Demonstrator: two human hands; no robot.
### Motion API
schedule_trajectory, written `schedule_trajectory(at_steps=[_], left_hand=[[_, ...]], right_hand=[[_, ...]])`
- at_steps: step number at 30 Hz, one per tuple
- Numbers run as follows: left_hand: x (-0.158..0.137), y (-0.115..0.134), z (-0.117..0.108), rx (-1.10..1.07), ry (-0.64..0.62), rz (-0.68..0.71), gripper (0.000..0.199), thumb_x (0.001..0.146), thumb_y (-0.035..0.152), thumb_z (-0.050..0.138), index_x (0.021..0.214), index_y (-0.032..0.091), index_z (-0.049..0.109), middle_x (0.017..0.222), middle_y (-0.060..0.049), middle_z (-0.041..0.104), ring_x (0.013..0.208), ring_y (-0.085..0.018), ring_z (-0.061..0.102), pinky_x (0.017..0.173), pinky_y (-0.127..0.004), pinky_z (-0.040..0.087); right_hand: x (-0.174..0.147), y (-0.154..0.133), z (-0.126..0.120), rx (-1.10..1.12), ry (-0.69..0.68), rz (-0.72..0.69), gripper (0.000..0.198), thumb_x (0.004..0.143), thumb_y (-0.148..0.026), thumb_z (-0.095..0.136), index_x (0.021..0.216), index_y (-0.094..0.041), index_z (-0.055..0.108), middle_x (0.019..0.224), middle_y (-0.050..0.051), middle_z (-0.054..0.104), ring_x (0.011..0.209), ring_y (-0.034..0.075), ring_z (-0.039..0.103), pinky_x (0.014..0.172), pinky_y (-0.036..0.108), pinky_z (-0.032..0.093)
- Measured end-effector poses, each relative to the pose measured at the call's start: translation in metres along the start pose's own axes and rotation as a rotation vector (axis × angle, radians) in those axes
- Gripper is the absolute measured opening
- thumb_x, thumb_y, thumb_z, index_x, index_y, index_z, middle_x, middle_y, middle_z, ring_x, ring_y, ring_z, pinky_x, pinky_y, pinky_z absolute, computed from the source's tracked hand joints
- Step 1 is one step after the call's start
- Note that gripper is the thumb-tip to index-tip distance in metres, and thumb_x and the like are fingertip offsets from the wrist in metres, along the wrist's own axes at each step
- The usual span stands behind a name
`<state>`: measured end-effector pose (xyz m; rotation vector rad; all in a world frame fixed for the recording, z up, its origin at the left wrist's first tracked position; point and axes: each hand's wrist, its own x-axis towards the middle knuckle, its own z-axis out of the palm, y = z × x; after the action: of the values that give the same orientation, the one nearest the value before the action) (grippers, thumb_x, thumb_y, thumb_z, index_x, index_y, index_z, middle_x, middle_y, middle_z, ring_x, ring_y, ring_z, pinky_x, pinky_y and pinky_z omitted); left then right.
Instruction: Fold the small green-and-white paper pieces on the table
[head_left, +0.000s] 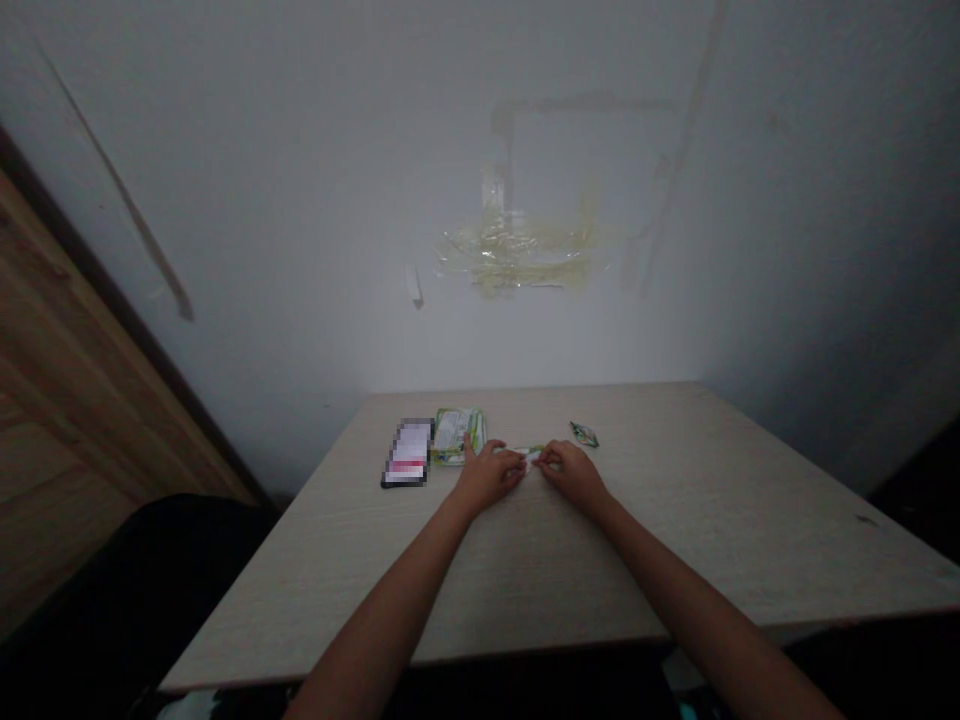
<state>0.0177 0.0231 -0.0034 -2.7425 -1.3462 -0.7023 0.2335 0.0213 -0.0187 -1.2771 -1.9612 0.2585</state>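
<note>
Between my hands, low over the table, is a small white-and-green piece like a packet (532,456), mostly covered by fingers. My left hand (489,478) pinches its left side, with one finger raised away from the others. On the opposite side, my right hand (574,474) has its fingertips closed on the packet's edge. Just beyond my left hand lies a larger green-and-white plastic pack (456,432) with printed text. A small dark green packet (583,434) rests on the table past my right hand.
A phone (408,452) with a lit, blurred screen lies left of the larger pack. The pale wooden table (712,520) meets a white wall (315,200) bearing yellowed tape (517,250). A dark chair-like shape (172,570) stands at the left.
</note>
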Motion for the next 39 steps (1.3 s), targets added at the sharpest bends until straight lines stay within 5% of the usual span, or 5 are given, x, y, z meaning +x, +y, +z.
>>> schedule_trajectory(at_steps=[17,33,39], left_hand=[[0.0,-0.003,0.002,-0.043,-0.018,-0.028,0.024,0.092,0.044,0.053,0.11,0.039,0.068,0.12,0.002,0.07,0.123,-0.025,0.048,0.112,-0.069,-0.007],[-0.001,0.0,-0.001,-0.051,-0.093,-0.045,0.028,0.094,0.043,0.05,0.118,0.045,0.064,0.131,0.006,0.064,0.129,-0.026,0.042,0.11,-0.072,-0.008],[-0.001,0.001,-0.002,-0.056,-0.085,-0.047,0.028,0.093,0.045,0.052,0.116,0.045,0.065,0.13,0.005,0.065,0.127,-0.027,0.044,0.109,-0.074,-0.01]], right_hand=[[0.005,0.005,0.0,-0.198,0.139,0.107,0.005,0.084,-0.027,0.064,0.081,-0.023,0.062,0.081,0.007,0.071,0.086,0.025,0.062,0.076,0.036,0.043],[0.008,0.017,0.005,0.235,0.095,0.172,0.012,0.08,-0.031,0.065,0.08,-0.02,0.06,0.081,0.004,0.069,0.077,0.02,0.066,0.075,0.034,0.051],[0.006,0.006,-0.001,0.036,0.08,-0.053,0.004,0.079,-0.017,0.062,0.078,-0.02,0.06,0.08,0.004,0.065,0.084,0.02,0.06,0.08,0.034,0.046]])
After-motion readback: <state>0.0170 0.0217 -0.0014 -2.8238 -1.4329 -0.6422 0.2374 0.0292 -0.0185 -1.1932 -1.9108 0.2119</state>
